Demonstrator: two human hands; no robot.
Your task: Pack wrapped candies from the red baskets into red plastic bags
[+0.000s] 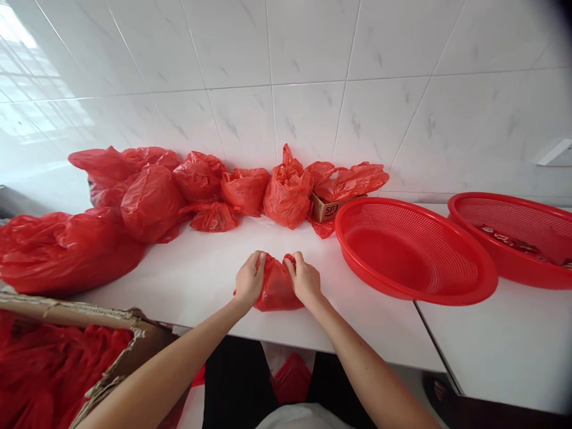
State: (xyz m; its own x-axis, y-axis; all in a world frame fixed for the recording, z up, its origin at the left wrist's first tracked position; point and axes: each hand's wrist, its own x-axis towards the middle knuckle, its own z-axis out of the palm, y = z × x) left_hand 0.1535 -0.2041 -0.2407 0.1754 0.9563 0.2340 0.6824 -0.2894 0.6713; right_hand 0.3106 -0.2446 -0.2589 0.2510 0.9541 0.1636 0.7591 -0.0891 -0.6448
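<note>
Left hand and right hand are both clamped on a small red plastic bag, which sits between them on the bench. That film looks thin, so pulling the sides apart too hard could rip it, imo.

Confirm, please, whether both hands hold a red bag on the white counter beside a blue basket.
The basket is red, not blue, as the head view shows; the left hand and right hand do hold the bag on the white counter.
</note>
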